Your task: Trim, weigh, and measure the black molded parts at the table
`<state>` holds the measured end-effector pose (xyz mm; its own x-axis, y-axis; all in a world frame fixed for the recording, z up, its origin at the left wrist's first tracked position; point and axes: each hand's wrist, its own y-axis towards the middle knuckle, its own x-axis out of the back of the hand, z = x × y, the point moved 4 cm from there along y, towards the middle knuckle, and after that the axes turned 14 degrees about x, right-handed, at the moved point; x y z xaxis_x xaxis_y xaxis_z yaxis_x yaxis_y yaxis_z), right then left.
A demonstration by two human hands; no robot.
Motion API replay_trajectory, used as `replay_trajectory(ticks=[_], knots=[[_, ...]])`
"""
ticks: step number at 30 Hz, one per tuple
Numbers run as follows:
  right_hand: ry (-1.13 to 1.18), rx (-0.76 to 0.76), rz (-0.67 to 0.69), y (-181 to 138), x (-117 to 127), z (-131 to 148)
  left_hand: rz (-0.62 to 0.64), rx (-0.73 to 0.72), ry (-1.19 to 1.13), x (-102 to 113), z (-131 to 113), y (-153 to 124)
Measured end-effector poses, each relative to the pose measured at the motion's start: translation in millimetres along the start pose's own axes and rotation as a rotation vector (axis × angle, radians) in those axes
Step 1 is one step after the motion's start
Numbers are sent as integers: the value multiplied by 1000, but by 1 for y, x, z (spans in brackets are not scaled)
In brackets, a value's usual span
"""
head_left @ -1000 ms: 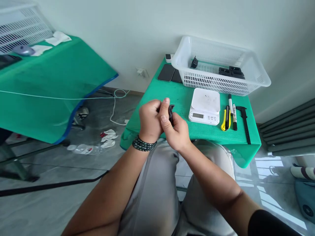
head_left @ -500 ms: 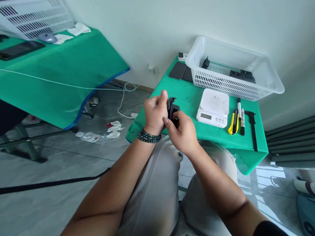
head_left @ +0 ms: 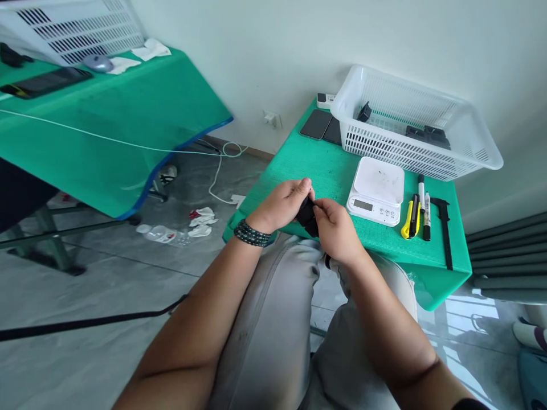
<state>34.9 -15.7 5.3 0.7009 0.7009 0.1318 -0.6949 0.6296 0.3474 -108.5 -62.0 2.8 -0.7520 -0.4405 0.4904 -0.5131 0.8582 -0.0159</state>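
– What is set on the nearer table [head_left: 286, 165]?
– A scale [head_left: 378, 182] is placed left of a knife [head_left: 412, 217], two pens [head_left: 427, 213] and a caliper [head_left: 445, 230].
– And on the other table [head_left: 171, 97]?
– A mouse [head_left: 97, 63] is placed beside a tissue [head_left: 123, 65], in front of a basket [head_left: 94, 35].
– On the floor [head_left: 98, 353]?
– A bottle [head_left: 157, 234] is laid on its side, with crumpled papers [head_left: 201, 220] near it. A curtain [head_left: 508, 250] is hung at far right.

1. A white scale [head_left: 376, 191] stands on the green surface [head_left: 294, 165].
2. Left of the scale, the left hand [head_left: 280, 206] and right hand [head_left: 342, 232] hold a black piece [head_left: 306, 217] in their fingers [head_left: 304, 185].
3. Behind the scale, a white basket [head_left: 384, 142] contains black parts [head_left: 427, 136].
4. Right of the scale lie a yellow cutter [head_left: 411, 217], two markers [head_left: 427, 216] and a black caliper [head_left: 446, 233].
5. Behind the scale, leftward, lie two dark flat devices [head_left: 316, 124].
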Motion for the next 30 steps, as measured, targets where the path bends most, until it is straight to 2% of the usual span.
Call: replay_trajectory(ticks=[2,6,12,14,18,20,22,24,25,27,30], knots=[[52,-24,3,2,1,-2,-3,-52,34,0,-2,-1],[337,-174,-64,3,3,-10,-54,-68,-48,-2,-9,-7],[636,-277,-251,3,9,-22,27,-39,-144,-16,-24,-13],[719,-332,-331,5,13,-26,-3,-65,-132,-18,-26,-15],[890,-443,-592,13,24,-31,-39,-143,-91,-24,-28,-22],[922,-389,-695,19,30,-29,-121,-143,-119,-22,-28,-26],[889,-272,-746,22,31,-23,-292,-136,-207,-14,-29,-28],[841,-179,-724,20,24,-18,-458,-205,-286,-8,-33,-28],[820,-160,-681,18,17,-16,-495,-258,-311,-7,-36,-27],[798,-159,-588,12,2,-13,-446,-327,-346,-11,-41,-22],[804,-176,-561,5,-10,-10,-182,-264,-402,-23,-43,-12]])
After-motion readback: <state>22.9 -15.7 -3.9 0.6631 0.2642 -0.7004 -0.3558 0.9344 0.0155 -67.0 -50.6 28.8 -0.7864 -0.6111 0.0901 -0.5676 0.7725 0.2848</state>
